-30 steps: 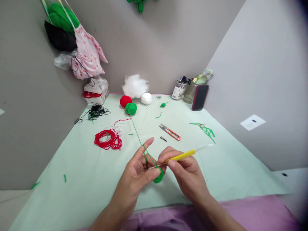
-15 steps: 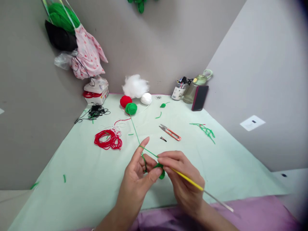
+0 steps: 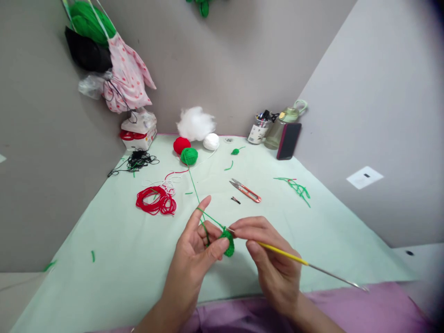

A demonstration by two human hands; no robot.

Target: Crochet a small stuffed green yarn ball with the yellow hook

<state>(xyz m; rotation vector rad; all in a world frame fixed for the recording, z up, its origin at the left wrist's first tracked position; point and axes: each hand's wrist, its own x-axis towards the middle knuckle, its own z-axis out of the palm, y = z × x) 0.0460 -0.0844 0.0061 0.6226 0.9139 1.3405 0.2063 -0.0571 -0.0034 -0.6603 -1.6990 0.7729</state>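
My left hand [image 3: 196,252] pinches a small green crocheted piece [image 3: 228,241] between thumb and fingers, and its raised forefinger carries the green yarn strand [image 3: 193,185]. That strand runs back to a green yarn ball [image 3: 189,156] at the far side of the table. My right hand [image 3: 272,259] grips a yellow-handled crochet hook [image 3: 284,254], with the hook's tip at the green piece and its long metal end pointing right and toward me.
On the pale green tablecloth [image 3: 104,259] lie red yarn loops [image 3: 155,201], black yarn [image 3: 137,160], red and white balls, white stuffing [image 3: 195,123], orange thread snips [image 3: 247,190], green scraps [image 3: 296,187], a pen jar [image 3: 258,130], a bottle and a phone [image 3: 288,140]. Bags [image 3: 104,64] hang on the left wall.
My right hand swung the hook from pointing up-right to pointing down-right, its tip now in the green piece. The left hand stays put, forefinger a little higher.
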